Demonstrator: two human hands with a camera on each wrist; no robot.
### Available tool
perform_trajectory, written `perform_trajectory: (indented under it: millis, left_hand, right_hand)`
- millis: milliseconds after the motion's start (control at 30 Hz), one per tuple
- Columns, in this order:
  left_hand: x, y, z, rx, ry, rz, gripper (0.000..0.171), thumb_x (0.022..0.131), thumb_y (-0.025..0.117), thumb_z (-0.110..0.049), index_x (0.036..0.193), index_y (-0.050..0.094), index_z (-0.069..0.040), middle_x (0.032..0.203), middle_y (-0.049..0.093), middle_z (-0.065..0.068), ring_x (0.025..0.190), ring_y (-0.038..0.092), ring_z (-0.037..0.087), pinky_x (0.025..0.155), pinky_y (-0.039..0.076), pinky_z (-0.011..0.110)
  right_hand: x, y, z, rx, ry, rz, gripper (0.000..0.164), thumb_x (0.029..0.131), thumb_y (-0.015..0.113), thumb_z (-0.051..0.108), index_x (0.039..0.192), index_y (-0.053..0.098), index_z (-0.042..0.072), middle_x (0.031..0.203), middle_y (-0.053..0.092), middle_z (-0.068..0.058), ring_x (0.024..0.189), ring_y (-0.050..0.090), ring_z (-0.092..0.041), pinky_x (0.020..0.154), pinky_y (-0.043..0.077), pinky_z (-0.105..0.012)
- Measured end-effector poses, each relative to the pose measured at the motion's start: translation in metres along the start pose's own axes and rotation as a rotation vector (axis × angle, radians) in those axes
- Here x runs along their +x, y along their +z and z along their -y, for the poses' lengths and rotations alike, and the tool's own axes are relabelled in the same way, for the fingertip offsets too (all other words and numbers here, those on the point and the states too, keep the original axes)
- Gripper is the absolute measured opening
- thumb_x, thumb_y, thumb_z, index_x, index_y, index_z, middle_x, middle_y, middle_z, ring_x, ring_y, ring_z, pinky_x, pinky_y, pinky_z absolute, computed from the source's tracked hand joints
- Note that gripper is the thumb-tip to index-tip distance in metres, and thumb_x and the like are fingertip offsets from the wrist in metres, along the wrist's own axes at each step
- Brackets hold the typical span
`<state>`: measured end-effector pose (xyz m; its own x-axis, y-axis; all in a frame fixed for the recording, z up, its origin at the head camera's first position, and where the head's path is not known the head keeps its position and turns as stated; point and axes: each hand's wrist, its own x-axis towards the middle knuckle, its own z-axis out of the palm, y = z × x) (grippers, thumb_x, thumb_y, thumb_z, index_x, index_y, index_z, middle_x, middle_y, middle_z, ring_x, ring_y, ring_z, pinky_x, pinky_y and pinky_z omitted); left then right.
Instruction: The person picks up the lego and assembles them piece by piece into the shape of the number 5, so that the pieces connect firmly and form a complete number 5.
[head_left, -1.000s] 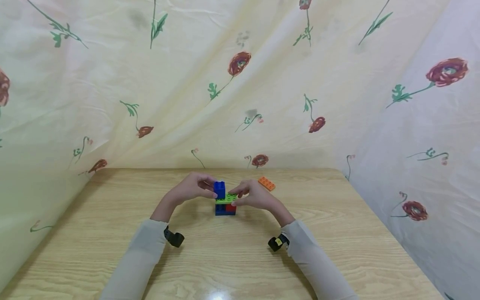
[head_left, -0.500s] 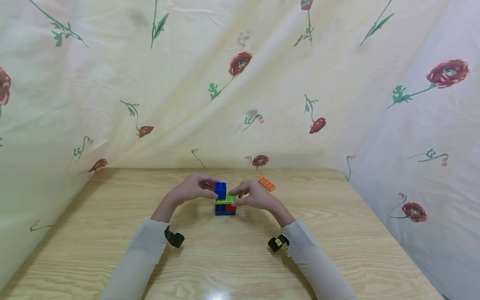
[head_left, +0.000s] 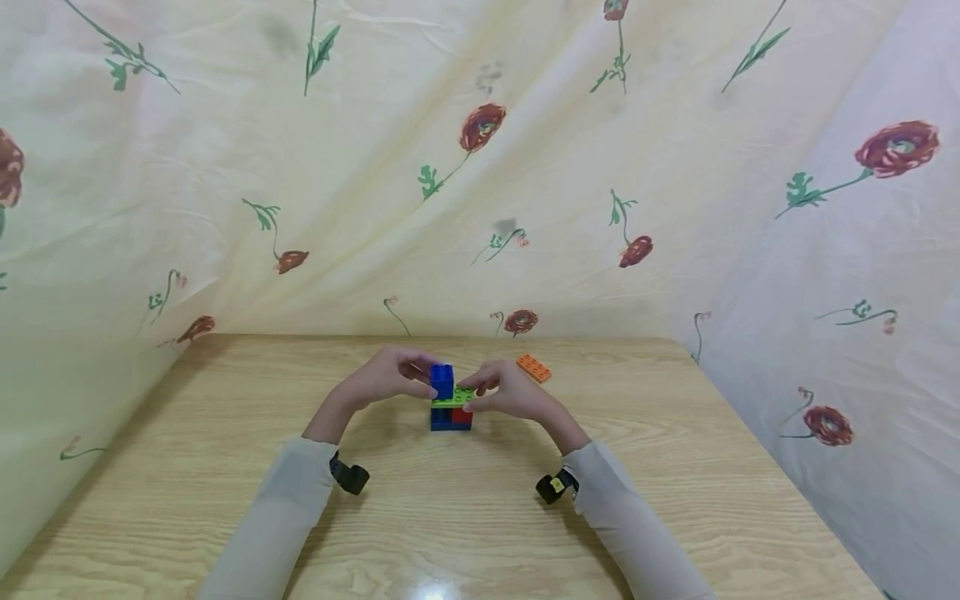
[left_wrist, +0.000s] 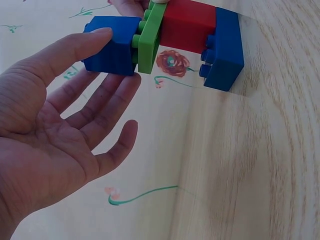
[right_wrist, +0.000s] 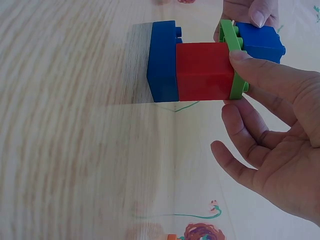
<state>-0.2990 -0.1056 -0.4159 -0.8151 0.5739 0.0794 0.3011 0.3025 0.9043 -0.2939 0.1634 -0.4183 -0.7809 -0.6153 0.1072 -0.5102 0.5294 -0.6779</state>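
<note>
My left hand (head_left: 380,379) pinches a small blue toy brick (left_wrist: 111,47) between thumb and fingers, at the left end of a green studded plate (left_wrist: 150,42). Studs show between brick and plate in the left wrist view, so I cannot tell whether the brick is fully seated. The right hand (head_left: 512,390) pinches the plate's right end, its thumb on the near edge. Under that end sits a red brick (right_wrist: 205,71), standing on a blue base brick (right_wrist: 163,62) on the table. Below the plate's left end is an open gap, with base studs visible.
An orange studded plate (head_left: 533,367) lies on the wooden table (head_left: 450,517), behind and right of the right hand. Floral cloth (head_left: 360,167) hangs behind the table and along both sides. Each wrist wears a black camera, such as the left camera (head_left: 351,477).
The left hand's blue brick has shifted slightly right and down onto the green plate, mostly in the first half second. The right hand and lower bricks stay in place.
</note>
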Motion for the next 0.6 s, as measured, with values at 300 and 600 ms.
perform_trajectory:
  millis: [300, 600]
  left_hand:
    - [-0.0008, 0.0004, 0.0003, -0.013, 0.008, 0.022, 0.043, 0.089, 0.079, -0.009, 0.129, 0.067, -0.004, 0.117, 0.070, 0.015, 0.109, 0.070, 0.027, 0.095, 0.058, 0.040]
    - [-0.0001, 0.0004, 0.0007, -0.012, 0.016, 0.032, 0.043, 0.088, 0.079, -0.008, 0.129, 0.067, -0.003, 0.117, 0.070, 0.016, 0.110, 0.070, 0.028, 0.095, 0.058, 0.040]
  right_hand:
    - [0.0011, 0.0010, -0.0022, 0.001, 0.011, -0.003, 0.033, 0.088, 0.081, 0.018, 0.120, 0.076, 0.010, 0.109, 0.074, -0.004, 0.094, 0.066, -0.015, 0.089, 0.057, -0.038]
    - [0.0016, 0.0013, -0.0038, 0.001, 0.014, -0.001, 0.033, 0.088, 0.080, 0.018, 0.120, 0.076, 0.009, 0.108, 0.074, -0.005, 0.093, 0.065, -0.014, 0.091, 0.056, -0.042]
